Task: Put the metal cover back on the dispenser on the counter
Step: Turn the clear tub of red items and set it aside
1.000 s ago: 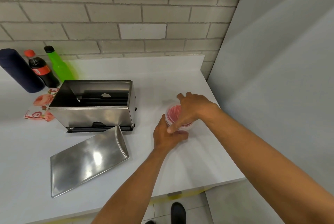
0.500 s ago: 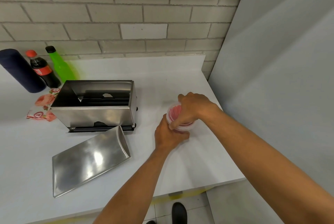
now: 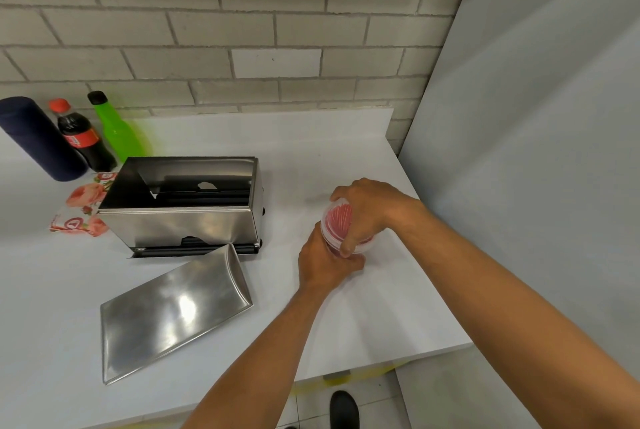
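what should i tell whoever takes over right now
Left hand: wrapped around the base of the clear container of red sticks.
Right hand: gripping its top.
Metal cover: lying flat on the counter, in front of the dispenser, untouched.
Dispenser: open on top.
Done: nothing on the cover yet.
Left: free the hands, lift the cover, fit it on the dispenser.

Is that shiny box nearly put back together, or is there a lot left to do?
Nothing of the refit looks done: the dispenser stands open on the counter, and the metal cover lies flat in front of it, untouched. In hand is something else: the left hand and right hand both grip a clear container of red sticks. Left: lift the cover and fit it on.
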The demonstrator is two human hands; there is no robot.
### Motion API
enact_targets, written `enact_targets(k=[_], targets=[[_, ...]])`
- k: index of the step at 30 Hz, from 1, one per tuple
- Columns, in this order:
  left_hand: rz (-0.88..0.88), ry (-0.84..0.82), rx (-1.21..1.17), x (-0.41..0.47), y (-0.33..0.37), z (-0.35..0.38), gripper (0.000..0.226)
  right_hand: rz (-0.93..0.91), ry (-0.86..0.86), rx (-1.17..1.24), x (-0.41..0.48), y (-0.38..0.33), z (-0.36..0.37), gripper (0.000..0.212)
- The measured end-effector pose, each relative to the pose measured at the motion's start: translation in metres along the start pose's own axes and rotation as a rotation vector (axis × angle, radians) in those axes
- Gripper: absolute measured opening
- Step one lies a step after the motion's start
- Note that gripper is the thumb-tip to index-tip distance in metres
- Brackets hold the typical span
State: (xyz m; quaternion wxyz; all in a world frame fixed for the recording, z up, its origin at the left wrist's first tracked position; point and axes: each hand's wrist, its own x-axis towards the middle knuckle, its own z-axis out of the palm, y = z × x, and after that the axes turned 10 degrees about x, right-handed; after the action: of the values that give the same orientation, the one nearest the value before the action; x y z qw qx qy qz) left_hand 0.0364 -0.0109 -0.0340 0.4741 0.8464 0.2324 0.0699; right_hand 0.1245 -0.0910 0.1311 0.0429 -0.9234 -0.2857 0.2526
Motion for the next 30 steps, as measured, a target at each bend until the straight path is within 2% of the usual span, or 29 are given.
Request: enact_targets(k=[7, 19, 30], targets=[[0.020, 0.000, 0.015, 0.001, 0.000, 0.001, 0.110, 0.006, -0.047, 0.025, -0.009, 0.001, -0.002, 0.129], [0.031, 0.008, -0.048, -0.004, -0.004, 0.004, 0.104, 0.014, 0.051, 0.066, -0.015, 0.000, 0.001, 0.127], [0.009, -0.007, -0.082, -0.006, -0.007, 0.009, 0.100, 0.073, 0.077, 0.130, -0.019, -0.004, 0.004, 0.136]])
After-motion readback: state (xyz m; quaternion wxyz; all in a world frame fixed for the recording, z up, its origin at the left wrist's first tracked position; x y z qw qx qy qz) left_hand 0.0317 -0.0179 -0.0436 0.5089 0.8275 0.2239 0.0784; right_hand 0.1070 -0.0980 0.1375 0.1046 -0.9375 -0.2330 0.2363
